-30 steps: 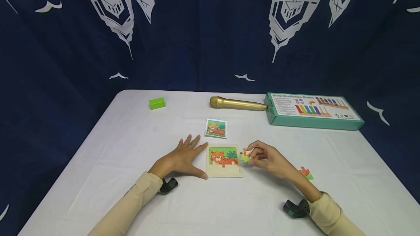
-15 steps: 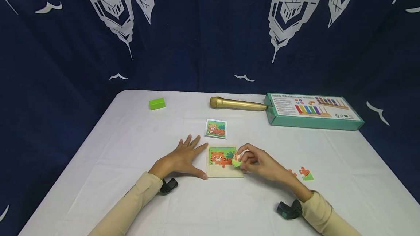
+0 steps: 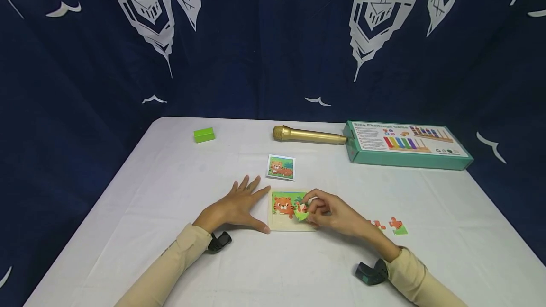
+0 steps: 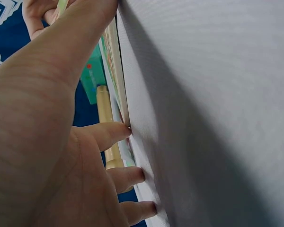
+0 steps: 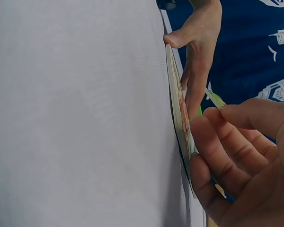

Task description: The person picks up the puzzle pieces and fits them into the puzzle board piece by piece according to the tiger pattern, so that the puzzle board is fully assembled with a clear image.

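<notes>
My left hand (image 3: 241, 206) is spread on the white table, its thumb and index fingertips at the left edge of a small wooden puzzle board (image 3: 285, 224). Part of a tiger picture fills the upper part of that board; the lower strip is bare wood. Between thumb and fingertips, my right hand (image 3: 339, 211) pinches a green and orange puzzle piece (image 3: 300, 212) over the board's right half. Seen from the right wrist, this piece (image 5: 215, 98) is tilted and raised off the board. Several fingers of the right hand are curled close to the board's right side.
Loose puzzle pieces (image 3: 398, 226) lie right of the board, partly behind the right forearm. A tiger picture card (image 3: 281, 167) lies just beyond the board. Farther back are a green block (image 3: 204, 135), a gold microphone (image 3: 309, 135) and a teal game box (image 3: 409, 158).
My right hand has carried the puzzle piece leftward, from beside the board to over its right half. More loose pieces show behind the right forearm. The left hand stays in place.
</notes>
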`<state>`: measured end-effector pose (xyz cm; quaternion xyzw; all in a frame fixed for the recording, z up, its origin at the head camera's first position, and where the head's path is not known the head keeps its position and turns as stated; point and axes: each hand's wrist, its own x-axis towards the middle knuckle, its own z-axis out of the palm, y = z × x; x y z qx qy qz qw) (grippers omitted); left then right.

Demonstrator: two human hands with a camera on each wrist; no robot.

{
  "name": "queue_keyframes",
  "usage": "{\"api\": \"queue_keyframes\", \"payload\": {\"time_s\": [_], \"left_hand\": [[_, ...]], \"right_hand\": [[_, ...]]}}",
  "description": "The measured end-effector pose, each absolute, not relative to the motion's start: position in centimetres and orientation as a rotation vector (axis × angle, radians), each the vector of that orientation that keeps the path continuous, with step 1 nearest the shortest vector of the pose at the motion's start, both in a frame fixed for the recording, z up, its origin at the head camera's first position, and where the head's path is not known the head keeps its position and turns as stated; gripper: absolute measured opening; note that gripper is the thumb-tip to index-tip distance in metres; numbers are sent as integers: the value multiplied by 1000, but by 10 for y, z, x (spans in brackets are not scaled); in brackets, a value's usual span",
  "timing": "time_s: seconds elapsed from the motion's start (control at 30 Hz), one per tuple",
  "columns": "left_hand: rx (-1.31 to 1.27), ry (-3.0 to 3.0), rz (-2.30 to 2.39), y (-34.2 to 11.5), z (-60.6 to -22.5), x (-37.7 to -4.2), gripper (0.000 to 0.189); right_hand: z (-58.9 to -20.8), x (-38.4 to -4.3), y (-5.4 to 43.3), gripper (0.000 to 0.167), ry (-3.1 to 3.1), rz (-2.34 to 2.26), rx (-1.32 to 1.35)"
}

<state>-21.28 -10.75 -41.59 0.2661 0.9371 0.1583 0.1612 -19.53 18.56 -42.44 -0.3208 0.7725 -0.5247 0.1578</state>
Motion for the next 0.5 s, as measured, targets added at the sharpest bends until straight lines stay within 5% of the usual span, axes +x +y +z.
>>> {"api": "queue_keyframes", "payload": {"time_s": [0.5], "left_hand": [[759, 2676, 447, -108, -416, -213, 112]], "right_hand": [[-421, -194, 176, 29, 2278, -1475, -907]]}}
